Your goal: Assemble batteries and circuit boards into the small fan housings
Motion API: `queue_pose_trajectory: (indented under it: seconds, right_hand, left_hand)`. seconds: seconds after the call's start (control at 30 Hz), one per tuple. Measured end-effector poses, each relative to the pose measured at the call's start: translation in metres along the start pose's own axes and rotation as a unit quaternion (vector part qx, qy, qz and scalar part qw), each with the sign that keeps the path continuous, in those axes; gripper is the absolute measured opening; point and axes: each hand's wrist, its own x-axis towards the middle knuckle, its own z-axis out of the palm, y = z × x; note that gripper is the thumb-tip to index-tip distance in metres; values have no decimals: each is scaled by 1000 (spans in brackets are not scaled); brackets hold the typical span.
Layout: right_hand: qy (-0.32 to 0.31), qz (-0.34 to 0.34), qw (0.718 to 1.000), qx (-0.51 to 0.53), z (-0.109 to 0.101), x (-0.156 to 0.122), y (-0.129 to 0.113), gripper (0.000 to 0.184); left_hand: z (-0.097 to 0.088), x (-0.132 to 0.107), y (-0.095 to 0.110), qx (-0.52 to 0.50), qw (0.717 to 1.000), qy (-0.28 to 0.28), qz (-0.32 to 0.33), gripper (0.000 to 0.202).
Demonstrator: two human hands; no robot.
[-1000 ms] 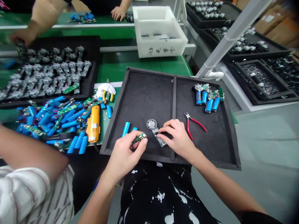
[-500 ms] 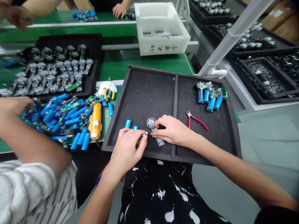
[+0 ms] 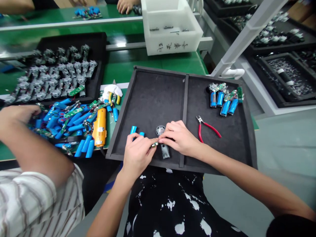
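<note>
Green circuit board (image 3: 154, 144), head view: pinched in left hand (image 3: 138, 149). Right hand (image 3: 178, 137): fingertips drawn together over grey housing (image 3: 165, 151); what they grip, cannot tell. Housing lies in black tray (image 3: 158, 89), left of divider (image 3: 185, 98); red-handled cutters (image 3: 212, 129) right of it.

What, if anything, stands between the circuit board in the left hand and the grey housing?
Only the right hand: its fingertips cover the middle of the grey housing, beside the circuit board. Nothing else visible intervenes.
</note>
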Motion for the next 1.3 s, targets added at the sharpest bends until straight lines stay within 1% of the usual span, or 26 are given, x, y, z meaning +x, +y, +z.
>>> queue_pose_trajectory:
  seconds: [0.1,0.2,0.27,0.37,0.47,0.57,0.73,1.0,1.3]
  right_hand:
    - [4,8,1000,14,1,0,0,19]
    - [7,5,1000,24,1,0,1,17]
    - [4,4,1000,25,0,-1,0,18]
    - [-5,5,999,34,-5,-1,-3,17]
    - [-15,1,999,42,-7,0,-6,16]
    - [-22,-13,999,36,-7,0,-7,17]
    - [-32,-30,999,9,-6,0,-7,20]
    - [-67,-60,994,-57,-15,2,-11,23]
    - [-96,-62,992,-51,-20,2,-10,22]
  left_hand:
    - [0,1,0,-6,1000,-1,-17,8]
    - [-1,1,3,-33,998,-6,-48,9]
    - [-3,2,4,-56,996,-23,-64,10]
    - [-9,2,4,-76,992,-72,-75,12]
    - [-15,2,3,-84,988,-115,-61,13]
    - [-17,2,2,-90,985,-138,-46,13]
    - [-18,2,1,-95,983,-154,-30,13]
    - [-20,5,-1,-79,979,-190,-8,15]
    - [-20,12,-2,-88,972,-217,18,16]
